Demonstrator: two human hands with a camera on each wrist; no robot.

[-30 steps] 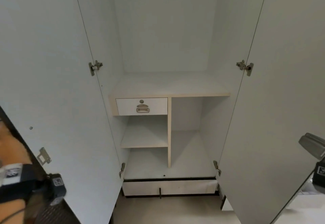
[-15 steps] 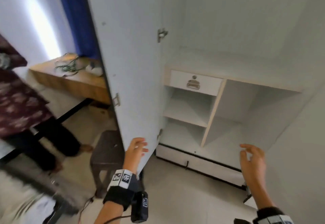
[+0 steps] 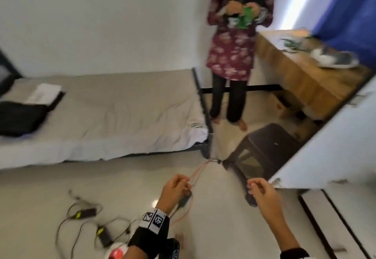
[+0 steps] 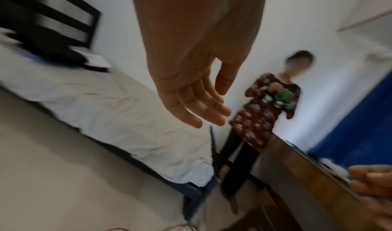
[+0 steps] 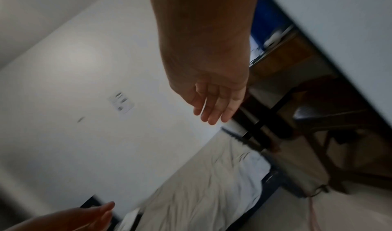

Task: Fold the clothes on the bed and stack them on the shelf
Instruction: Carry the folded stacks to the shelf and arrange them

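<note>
The bed runs along the far wall, its pale grey cover rumpled toward the foot end. At its head end lies a black folded garment, and just beside that a flat white and black piece (blurred, so whether it is clothing I cannot tell). The rest of the mattress shows only the wrinkled cover.

Both hands hang in the air over the floor, short of the bed and touching nothing. The left hand has its fingers loosely bent in the head view; its wrist view shows the fingers fairly straight and slack, holding nothing. The right hand is likewise relaxed, fingers lightly curled, palm empty in its wrist view. A black band with printed square markers wraps the left wrist.

On the floor below the left hand trail a thin red cord and several dark cables with small black boxes. A dark stool stands near the foot of the bed, partly behind the white wardrobe door at the right edge. Beyond the bed's foot another person in a maroon flowered top stands holding something green. Beside them is a wooden surface carrying a grey and white item, with a blue curtain behind.
</note>
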